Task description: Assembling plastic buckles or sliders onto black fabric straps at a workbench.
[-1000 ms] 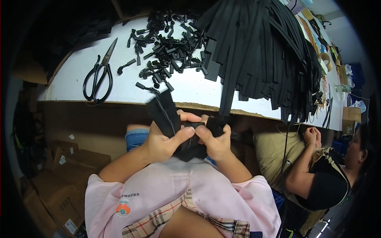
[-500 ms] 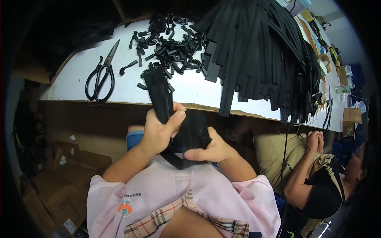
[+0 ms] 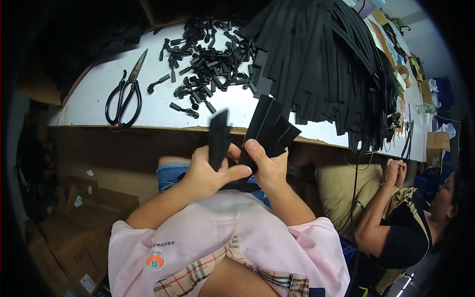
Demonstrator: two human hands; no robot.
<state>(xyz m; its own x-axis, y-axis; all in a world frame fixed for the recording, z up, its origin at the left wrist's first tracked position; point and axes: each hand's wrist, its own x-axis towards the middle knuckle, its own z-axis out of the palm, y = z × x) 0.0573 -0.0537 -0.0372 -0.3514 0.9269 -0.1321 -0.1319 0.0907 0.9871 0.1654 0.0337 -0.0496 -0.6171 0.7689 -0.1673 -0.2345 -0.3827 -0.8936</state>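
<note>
Mid-frame: left hand [image 3: 210, 169] is loosely holding a blurred black strip [image 3: 218, 141]; right hand [image 3: 269, 169] is pinching fanned black zipper tapes [image 3: 260, 119] under its thumb. Tapes are probably staying light, bendy; flat pinching near lower ends is looking surest.

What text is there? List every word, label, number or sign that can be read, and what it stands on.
I describe the writing without copying its wording.
Pink shirt, left chest: a short line of dark characters, upside down.
Same shirt: a round orange-and-white badge with teal lettering, upside down.
Cardboard box, lower left: white label, too small to read.
Handheld black strips: no writing visible.
</note>
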